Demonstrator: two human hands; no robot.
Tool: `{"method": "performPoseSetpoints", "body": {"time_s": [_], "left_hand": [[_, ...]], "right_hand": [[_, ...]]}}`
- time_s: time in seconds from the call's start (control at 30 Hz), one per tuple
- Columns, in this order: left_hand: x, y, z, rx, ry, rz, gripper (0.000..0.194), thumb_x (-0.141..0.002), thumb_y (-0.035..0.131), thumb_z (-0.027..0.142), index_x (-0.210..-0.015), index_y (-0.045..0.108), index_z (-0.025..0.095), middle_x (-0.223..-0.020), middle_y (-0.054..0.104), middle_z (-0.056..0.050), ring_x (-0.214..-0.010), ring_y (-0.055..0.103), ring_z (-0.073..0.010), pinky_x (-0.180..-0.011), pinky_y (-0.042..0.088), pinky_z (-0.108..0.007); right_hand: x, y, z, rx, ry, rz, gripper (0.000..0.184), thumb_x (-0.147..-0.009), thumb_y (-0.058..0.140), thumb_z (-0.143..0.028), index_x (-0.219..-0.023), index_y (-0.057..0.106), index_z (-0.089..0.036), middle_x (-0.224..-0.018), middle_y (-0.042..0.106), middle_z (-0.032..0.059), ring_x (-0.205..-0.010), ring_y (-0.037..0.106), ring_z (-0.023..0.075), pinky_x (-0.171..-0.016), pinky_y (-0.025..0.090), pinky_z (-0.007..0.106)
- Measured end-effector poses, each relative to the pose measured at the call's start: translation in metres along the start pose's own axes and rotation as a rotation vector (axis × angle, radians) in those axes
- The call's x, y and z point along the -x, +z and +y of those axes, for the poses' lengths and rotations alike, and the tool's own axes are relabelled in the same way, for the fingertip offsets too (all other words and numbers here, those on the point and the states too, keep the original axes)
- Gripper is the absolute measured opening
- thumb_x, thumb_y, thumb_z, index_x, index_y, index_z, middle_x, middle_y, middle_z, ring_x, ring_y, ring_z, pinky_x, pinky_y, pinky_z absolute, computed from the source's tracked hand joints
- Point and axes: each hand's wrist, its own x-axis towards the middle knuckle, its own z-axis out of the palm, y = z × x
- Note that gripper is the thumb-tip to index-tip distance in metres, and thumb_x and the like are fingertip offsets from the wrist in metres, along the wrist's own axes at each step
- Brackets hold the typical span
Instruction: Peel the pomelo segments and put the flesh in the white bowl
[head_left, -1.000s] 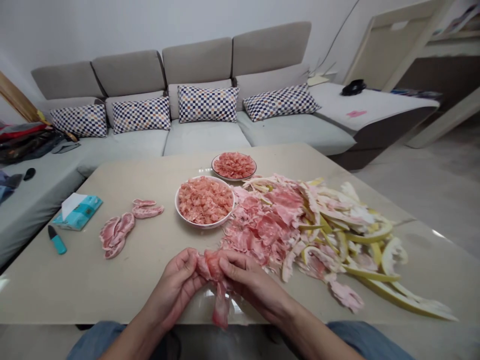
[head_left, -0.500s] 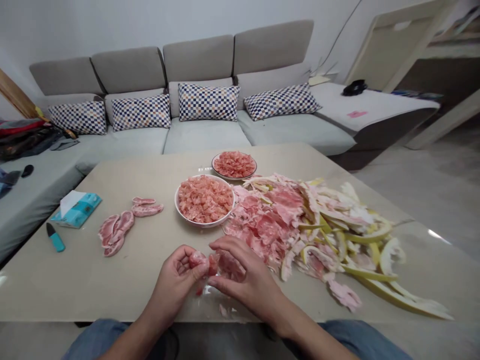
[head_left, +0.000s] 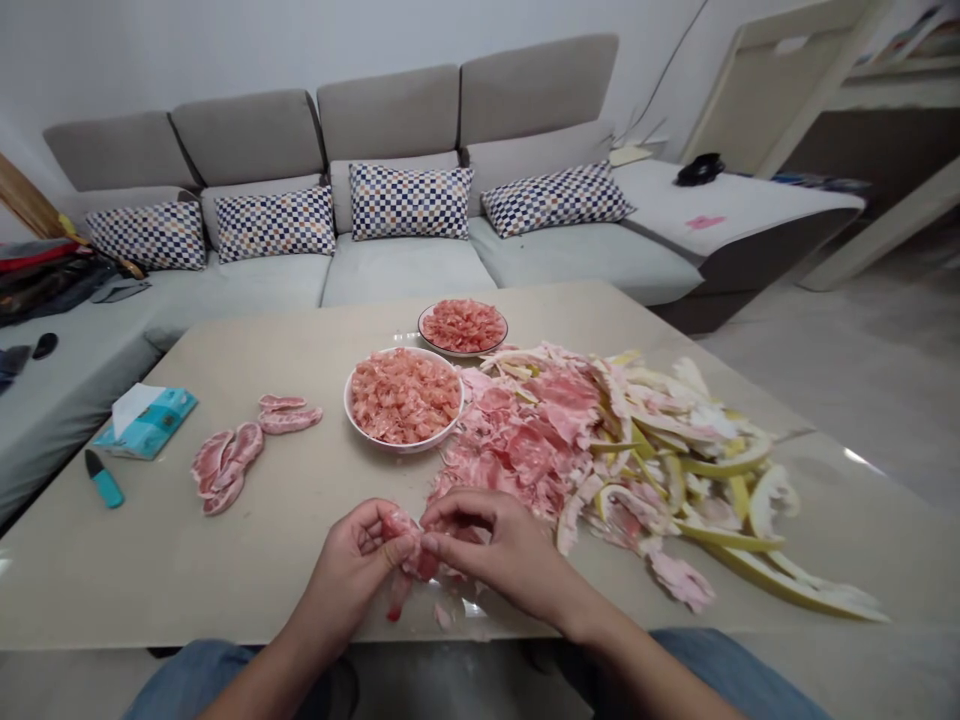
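Observation:
Between my hands, low over the near side of the table, is a pink pomelo segment (head_left: 401, 524) with its flesh partly exposed. My left hand (head_left: 351, 565) is closed on one end, thumb over fingers. At its other side my right hand (head_left: 508, 552) pinches the segment with thumb and fingertips; part of the piece is hidden behind those fingers. Loose pulp hangs below, near the tabletop. Just beyond the hands stands a white bowl (head_left: 405, 447) heaped with pink pomelo pulp. Peeled membranes (head_left: 517, 435) lie in a pile right of it.
A dark-rimmed plate (head_left: 463, 352) of pulp sits farther back. Thick pomelo rinds (head_left: 739, 545) spread across the right side. On the left lie several unpeeled segments (head_left: 225, 465), a tissue pack (head_left: 150, 425) and a teal-handled knife (head_left: 106, 482). A grey sofa (head_left: 405, 270) stands behind the table.
My right hand has moved in from a wider grip, its thumb and fingertips now pinching near the left hand. More pulp hangs below the segment. The view has shifted slightly.

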Motion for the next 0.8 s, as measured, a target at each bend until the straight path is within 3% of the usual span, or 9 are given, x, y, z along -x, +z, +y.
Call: {"method": "performPoseSetpoints", "body": {"time_s": [0.3,0.47,0.57,0.67,0.8], "left_hand": [[0.002,0.0,0.001,0.106,-0.056,-0.077,0.024,-0.077,0.075,0.033,-0.078,0.059,0.015,-0.069,0.062,-0.001,-0.065,0.056,-0.0127,-0.065,0.044,-0.024],[-0.002,0.001,0.0,0.089,-0.008,-0.009,0.023,-0.077,0.074,0.033,-0.077,0.059,0.015,-0.067,0.06,0.001,-0.062,0.055,-0.0118,-0.062,0.044,-0.023],[-0.004,0.003,0.0,0.045,0.034,0.056,0.027,-0.074,0.076,0.035,-0.072,0.057,0.017,-0.067,0.06,0.001,-0.06,0.055,-0.0128,-0.059,0.044,-0.025],[-0.005,0.005,0.001,0.042,0.086,0.108,0.033,-0.069,0.079,0.033,-0.063,0.051,0.018,-0.068,0.062,-0.001,-0.062,0.055,-0.0132,-0.06,0.044,-0.024],[-0.004,0.003,-0.002,0.074,0.07,0.084,0.033,-0.071,0.078,0.031,-0.064,0.049,0.018,-0.065,0.064,-0.001,-0.06,0.057,-0.0129,-0.057,0.044,-0.024]], "right_hand": [[0.001,0.001,0.003,0.029,-0.078,-0.009,0.011,-0.079,0.07,-0.027,-0.08,0.073,-0.017,-0.077,0.071,0.003,-0.069,0.064,0.0141,-0.061,0.049,0.023],[0.002,0.006,0.005,0.227,-0.396,0.177,0.006,-0.083,0.067,-0.021,-0.087,0.071,-0.021,-0.083,0.074,0.0045,-0.078,0.067,0.0174,-0.073,0.052,0.03],[0.004,0.01,0.006,0.374,-0.515,0.211,0.01,-0.087,0.06,-0.019,-0.09,0.07,-0.022,-0.083,0.073,0.0055,-0.078,0.066,0.0185,-0.073,0.052,0.032],[0.005,0.012,0.006,0.379,-0.509,0.195,0.011,-0.085,0.061,-0.017,-0.089,0.07,-0.022,-0.08,0.073,0.0046,-0.075,0.066,0.0181,-0.069,0.052,0.031],[0.004,0.011,0.004,0.229,-0.351,0.18,0.01,-0.078,0.065,-0.015,-0.082,0.071,-0.022,-0.078,0.074,0.003,-0.073,0.067,0.0172,-0.068,0.052,0.029]]}}
